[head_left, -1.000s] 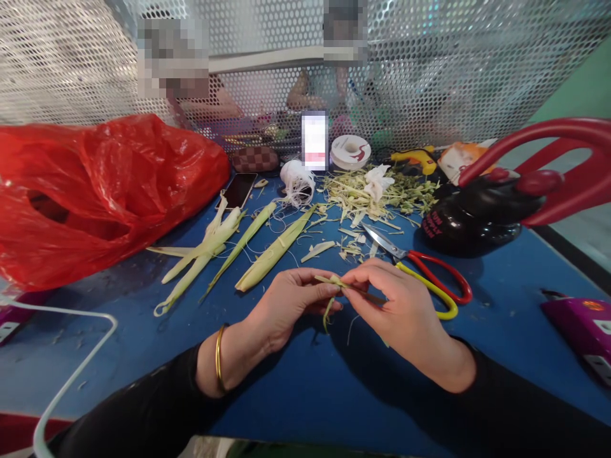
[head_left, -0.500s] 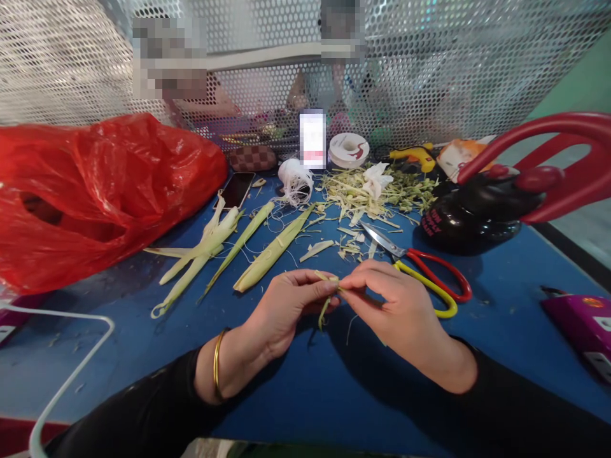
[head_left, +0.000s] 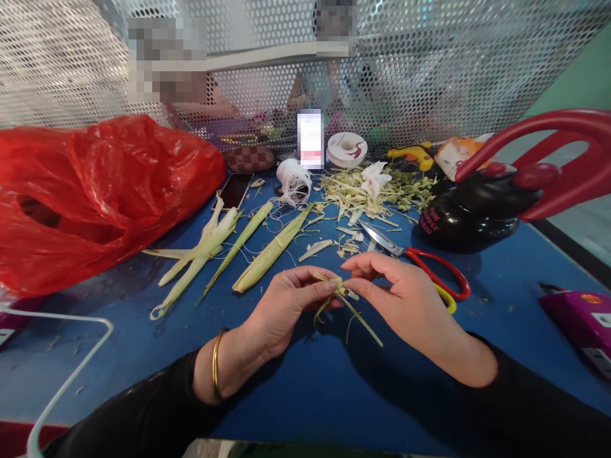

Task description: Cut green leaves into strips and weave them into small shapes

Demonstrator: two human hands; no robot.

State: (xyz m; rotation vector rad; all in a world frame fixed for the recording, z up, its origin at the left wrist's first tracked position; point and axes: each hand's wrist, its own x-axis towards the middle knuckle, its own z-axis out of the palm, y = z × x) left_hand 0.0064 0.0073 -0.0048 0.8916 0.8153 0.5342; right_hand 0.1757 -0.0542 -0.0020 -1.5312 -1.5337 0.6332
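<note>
Above the blue table [head_left: 315, 394], my left hand [head_left: 291, 305] pinches a small bundle of pale green husk strips [head_left: 340, 287] between thumb and fingers. My right hand [head_left: 401, 299] is at the bundle's right side, its thumb touching it and its index finger slightly raised. One thin strip sticks out of the bundle down to the right, and a curled one hangs below my left fingertips. Scissors [head_left: 382, 239] with red and yellow handles lie just beyond my right hand, which partly covers them. Larger husk pieces [head_left: 274, 254] lie beyond my left hand.
A red plastic bag [head_left: 109, 197] fills the left side. Farther back are a thread bundle [head_left: 293, 181], a white spool [head_left: 347, 150], a lit phone [head_left: 310, 137] and a heap of scraps [head_left: 353, 194]. A black pot-like object [head_left: 463, 216] with red handles stands right.
My right hand has shifted slightly right, and its fingers have parted a little. A straight strip now shows pointing down to the right from the bundle.
</note>
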